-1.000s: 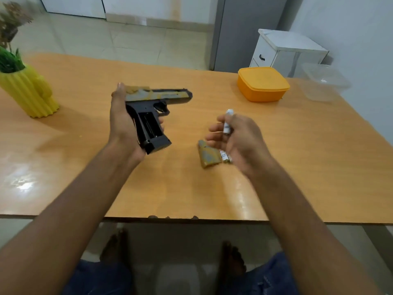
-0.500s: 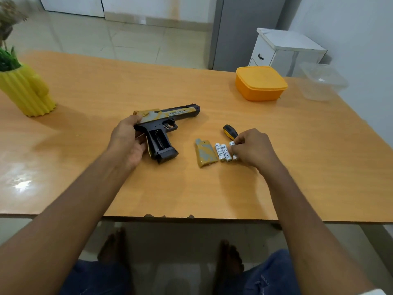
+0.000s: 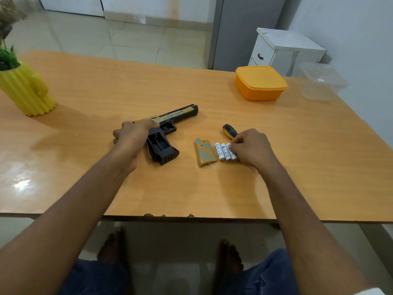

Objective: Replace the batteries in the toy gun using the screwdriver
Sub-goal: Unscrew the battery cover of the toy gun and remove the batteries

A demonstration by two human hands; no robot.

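Toy gun [image 3: 170, 122] now lies flat on the table [image 3: 297, 167], lowered from mid-air a second ago; left hand [image 3: 134, 135] grips its rear, grip compartment open and apparently empty. Right hand [image 3: 251, 147], which held one cell aloft, has come down and pinches the rightmost of the white batteries [image 3: 223, 151] lined up right of the cover [image 3: 205, 153]. Screwdriver [image 3: 229, 131] just beyond. Judgement: batteries out, reloading comes next.

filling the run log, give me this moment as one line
left hand: holds toy gun on table | battery bay: open, empty | cover: off | right hand: fingers on batteries | screwdriver: lying idle
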